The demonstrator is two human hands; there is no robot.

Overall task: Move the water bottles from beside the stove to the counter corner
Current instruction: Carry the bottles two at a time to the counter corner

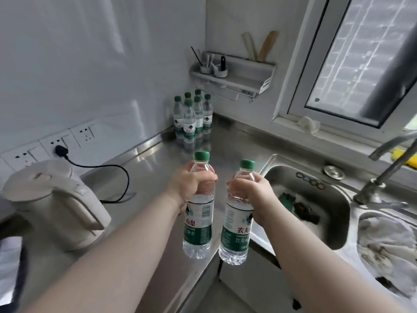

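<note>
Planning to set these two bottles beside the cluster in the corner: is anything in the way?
Nothing visible. The counter between the left bottle, the right bottle and the corner cluster is bare; kettle stands left, sink right.

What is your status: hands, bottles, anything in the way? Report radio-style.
Left hand grips left bottle, right hand grips right bottle, both upright, off the counter. Bottle group stands in corner. Kettle off left, not in path.
</note>
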